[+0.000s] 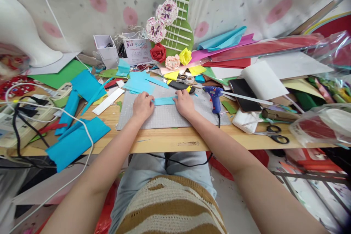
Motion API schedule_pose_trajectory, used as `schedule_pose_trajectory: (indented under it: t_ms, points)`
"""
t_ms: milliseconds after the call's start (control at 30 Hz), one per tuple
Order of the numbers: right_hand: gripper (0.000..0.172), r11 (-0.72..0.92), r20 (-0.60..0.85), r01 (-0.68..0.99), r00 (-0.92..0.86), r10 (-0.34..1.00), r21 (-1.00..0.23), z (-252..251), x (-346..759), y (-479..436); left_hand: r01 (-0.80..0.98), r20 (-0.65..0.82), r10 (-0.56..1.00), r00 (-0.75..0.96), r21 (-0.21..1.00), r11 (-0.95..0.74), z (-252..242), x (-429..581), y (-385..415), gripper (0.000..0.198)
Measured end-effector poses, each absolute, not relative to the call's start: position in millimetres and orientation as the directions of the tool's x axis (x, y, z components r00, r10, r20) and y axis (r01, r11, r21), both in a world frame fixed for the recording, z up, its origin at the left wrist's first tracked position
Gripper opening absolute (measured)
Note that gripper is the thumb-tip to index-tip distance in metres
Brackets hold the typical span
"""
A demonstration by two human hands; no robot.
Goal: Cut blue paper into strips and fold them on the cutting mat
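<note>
A light blue crepe paper strip (164, 101) lies stretched sideways over the grey cutting mat (164, 121). My left hand (143, 106) has its fingers curled closed on the strip's left end. At the other end, my right hand (184, 103) grips the strip between thumb and fingers. Just beyond my right hand is a yellow-and-black utility knife (181, 86). To the right on the mat rests a blue hot glue gun (215, 99) with a long white glue stick in it. Light blue paper sheets (138, 82) lie behind my left hand. My fingertips are partly hidden.
A green paper guitar (182, 25) with paper flowers stands at the back. Blue crepe pieces (79, 140) and a power strip (20, 128) with cables are on the left. To the right are a phone (245, 94), scissors (274, 134) and a paper roll (264, 80).
</note>
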State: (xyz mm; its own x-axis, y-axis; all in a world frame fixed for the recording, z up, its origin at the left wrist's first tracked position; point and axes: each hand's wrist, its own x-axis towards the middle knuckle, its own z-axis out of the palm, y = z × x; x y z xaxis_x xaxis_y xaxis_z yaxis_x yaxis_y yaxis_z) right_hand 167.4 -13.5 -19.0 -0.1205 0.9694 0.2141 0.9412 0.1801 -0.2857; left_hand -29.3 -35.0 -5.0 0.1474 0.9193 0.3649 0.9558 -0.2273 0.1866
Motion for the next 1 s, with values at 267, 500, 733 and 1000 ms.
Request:
schedule_pose_trajectory:
  t_ms: [267, 500, 733, 1000]
  points:
    - [0.026, 0.21, 0.269, 0.927, -0.126, 0.955, -0.31, -22.9, 168.6, -12.1, 0.823, 0.261, 0.815, 0.518, 0.111, -0.558, 8.7, 15.5, -36.5, 0.041]
    - [0.027, 0.212, 0.288, 0.931, -0.125, 0.95, -0.296, -21.4, 167.5, -13.0, 0.786, -0.005, 0.793, 0.609, 0.133, -0.603, -8.1, 18.0, -38.4, 0.073]
    - [0.027, 0.196, 0.253, 0.927, -0.116, 0.96, -0.319, -16.3, 167.5, -15.3, 0.766, -0.035, 0.772, 0.635, 0.16, -0.623, -5.5, -12.6, -41.3, 0.066]
    - [0.03, 0.154, 0.228, 0.943, -0.086, 0.97, -0.297, -15.8, 165.9, -16.0, 0.8, -0.082, 0.799, 0.596, 0.148, -0.581, -2.2, -39.3, -55.3, 0.072]
